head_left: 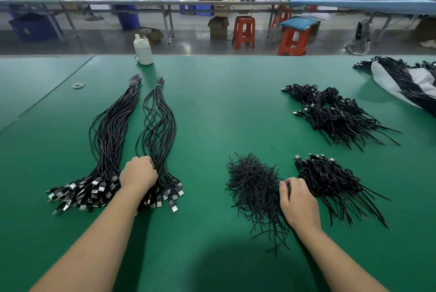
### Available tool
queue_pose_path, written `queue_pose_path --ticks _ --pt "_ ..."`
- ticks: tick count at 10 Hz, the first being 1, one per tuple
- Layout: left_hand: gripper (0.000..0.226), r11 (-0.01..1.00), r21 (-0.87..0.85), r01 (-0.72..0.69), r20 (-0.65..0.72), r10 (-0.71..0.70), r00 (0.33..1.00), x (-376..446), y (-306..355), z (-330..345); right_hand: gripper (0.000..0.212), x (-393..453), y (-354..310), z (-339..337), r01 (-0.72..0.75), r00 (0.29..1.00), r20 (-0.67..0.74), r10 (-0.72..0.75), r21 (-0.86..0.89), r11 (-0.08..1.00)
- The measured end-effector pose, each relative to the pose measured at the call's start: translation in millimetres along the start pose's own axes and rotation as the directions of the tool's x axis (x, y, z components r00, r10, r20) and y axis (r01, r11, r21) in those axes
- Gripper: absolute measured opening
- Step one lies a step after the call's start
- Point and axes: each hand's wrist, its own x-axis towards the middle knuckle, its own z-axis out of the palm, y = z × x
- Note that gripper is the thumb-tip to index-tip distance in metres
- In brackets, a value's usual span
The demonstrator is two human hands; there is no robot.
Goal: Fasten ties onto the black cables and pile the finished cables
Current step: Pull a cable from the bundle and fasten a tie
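Note:
Two long bundles of straight black USB cables lie on the green table at the left, the left bundle (108, 140) and the right bundle (158, 131), each bound at its far end. My left hand (138, 172) has its fingers curled into the right bundle near the plug ends. A loose heap of black ties (253, 185) lies right of centre. My right hand (297, 202) rests at the heap's right edge, thumb and fingers pinching at ties. A pile of coiled, tied cables (330, 178) lies just right of that hand, and a larger pile (335, 112) lies farther back.
A white bottle (143, 51) stands at the table's far edge. Rubber bands (78, 85) lie at the back left. More cables on white wrapping (405, 82) occupy the far right. Beyond the table are orange stools (243, 32), benches and seated people.

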Motion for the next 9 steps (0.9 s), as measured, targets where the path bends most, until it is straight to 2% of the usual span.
queue_pose_path --ticks 1,2,5,6,7,8,9 --pt "0.009 0.999 0.033 -0.021 -0.058 0.022 0.998 -3.0 4.5 -1.6 0.026 -0.4 -0.4 -0.6 0.001 1.0 -0.004 -0.001 0.003 1.0" --pt "0.006 0.999 0.038 -0.036 -0.051 0.038 0.998 -4.7 9.5 -1.6 0.026 -0.8 -0.2 -1.1 -0.002 1.0 -0.008 0.002 0.012 1.0" --pt "0.014 0.952 0.272 -0.141 -0.094 0.172 0.981 -14.2 21.1 -12.0 0.027 -1.4 -0.6 -1.8 -0.009 1.0 -0.005 0.009 0.013 1.0" --pt "0.01 0.921 0.326 -0.212 -0.034 0.236 0.971 -23.4 33.6 -12.9 0.026 -1.0 -0.5 -1.8 -0.016 1.0 -0.002 0.016 0.014 1.0" --pt "0.014 0.857 0.369 -0.361 0.043 0.372 0.927 -42.8 52.7 -6.9 0.026 -1.2 -0.7 -2.4 -0.015 1.0 -0.007 0.016 0.018 1.0" --pt "0.021 0.79 0.328 -0.518 0.188 0.483 0.855 -68.1 72.0 5.3 0.026 -1.6 -1.1 -2.6 -0.015 1.0 -0.008 0.015 0.027 1.0" --pt "0.017 0.742 0.138 -0.657 0.437 0.549 0.712 -91.8 88.1 16.5 0.027 -2.0 -1.7 -3.9 -0.022 1.0 -0.005 0.022 0.04 0.999"
